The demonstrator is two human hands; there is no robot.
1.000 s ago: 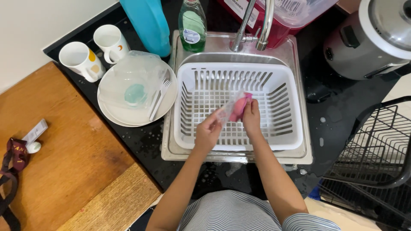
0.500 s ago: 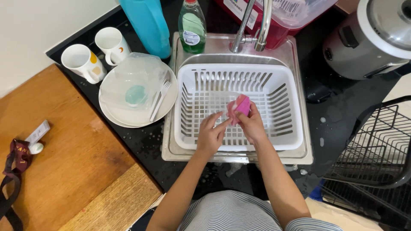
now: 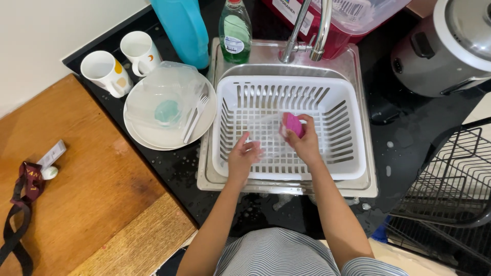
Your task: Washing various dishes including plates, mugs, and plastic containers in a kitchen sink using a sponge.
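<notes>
Both hands work over a white slotted plastic basket that sits in the steel sink. My right hand grips a pink sponge and presses it against a clear see-through item, whose shape is hard to make out. My left hand holds that clear item from its left side, fingers curled around its edge. The two hands are close together near the middle of the basket.
Left of the sink, white plates carry a clear tub and a fork. Two white mugs, a blue bottle, a green soap bottle and the faucet stand behind. A cooker and a black wire rack are on the right.
Both hands stay over the basket. The sponge has shifted slightly against the clear item, and the left hand has adjusted its hold a little.
</notes>
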